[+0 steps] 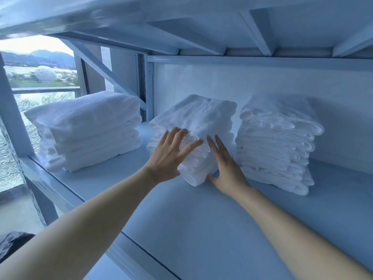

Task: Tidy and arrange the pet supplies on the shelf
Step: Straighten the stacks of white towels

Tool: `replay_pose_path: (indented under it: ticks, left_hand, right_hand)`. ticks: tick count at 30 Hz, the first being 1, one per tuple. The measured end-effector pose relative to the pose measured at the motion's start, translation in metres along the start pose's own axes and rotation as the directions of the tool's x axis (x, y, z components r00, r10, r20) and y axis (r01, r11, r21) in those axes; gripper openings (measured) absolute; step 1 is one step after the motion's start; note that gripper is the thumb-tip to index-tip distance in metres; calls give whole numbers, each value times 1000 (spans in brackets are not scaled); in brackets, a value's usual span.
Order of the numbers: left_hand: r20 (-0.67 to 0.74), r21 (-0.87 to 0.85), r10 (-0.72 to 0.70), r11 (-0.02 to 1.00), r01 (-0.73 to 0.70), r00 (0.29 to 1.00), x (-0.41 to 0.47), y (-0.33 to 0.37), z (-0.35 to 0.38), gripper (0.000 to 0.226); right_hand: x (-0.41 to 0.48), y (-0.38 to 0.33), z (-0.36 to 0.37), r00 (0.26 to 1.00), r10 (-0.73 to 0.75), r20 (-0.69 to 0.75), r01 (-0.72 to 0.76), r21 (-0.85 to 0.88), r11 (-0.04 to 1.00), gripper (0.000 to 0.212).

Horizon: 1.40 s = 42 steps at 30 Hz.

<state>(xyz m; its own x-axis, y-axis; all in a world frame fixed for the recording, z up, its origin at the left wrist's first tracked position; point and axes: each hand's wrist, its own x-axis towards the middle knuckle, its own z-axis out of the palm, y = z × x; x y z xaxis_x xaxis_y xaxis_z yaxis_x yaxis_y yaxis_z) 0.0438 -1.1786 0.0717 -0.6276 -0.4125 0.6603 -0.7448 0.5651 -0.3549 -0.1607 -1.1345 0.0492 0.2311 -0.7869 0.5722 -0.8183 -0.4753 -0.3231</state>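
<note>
A: Hands?
B: The left hand (171, 156) and right hand (228, 168) are pressed flat, fingers straight, against the middle stack (193, 122), at twelve o'clock on the shelf (201, 219).
A: Next?
B: Squaring is judged underway; the middle stack should be turned to match the ten o'clock stack (86, 130) and two o'clock stack (276, 148).

Daylit window (40, 63) at left, white wall (262, 81) behind.
</note>
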Motion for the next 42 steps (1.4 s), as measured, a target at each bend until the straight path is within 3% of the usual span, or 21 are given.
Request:
replay_pose_path:
  ticks: [6,16,21,26,32,37,42]
  left_hand:
    - [-31,1,-32,999,32,999,-25,-7,-15,105]
    - [66,101,-169,982,161,983,-93,-33,-73,99]
    - [91,192,-189,967,169,978,-119,-45,-102,100]
    - [199,180,-217,967,182,956,-133,-55,-127,118]
    - [202,-35,-264,960,276,943,-124,-54,-147,106]
    - [180,41,-221,975,217,959,-107,-31,-141,69]
    - [104,106,-298,952,288,949,-102,-16,-123,61]
  right_hand:
    - [-1,-17,5,997,-79,22,77,60,995,115]
    - [-2,-80,38,965,-261,-20,258,236,937,100]
    - [1,-95,40,919,-387,69,354,282,892,101]
    - [11,-80,28,926,-378,-27,378,118,918,96]
    - [22,-76,28,935,-355,7,353,95,931,104]
    - [22,-76,33,941,-338,29,334,93,938,107]
    - [24,-69,35,936,-340,90,328,127,936,112]
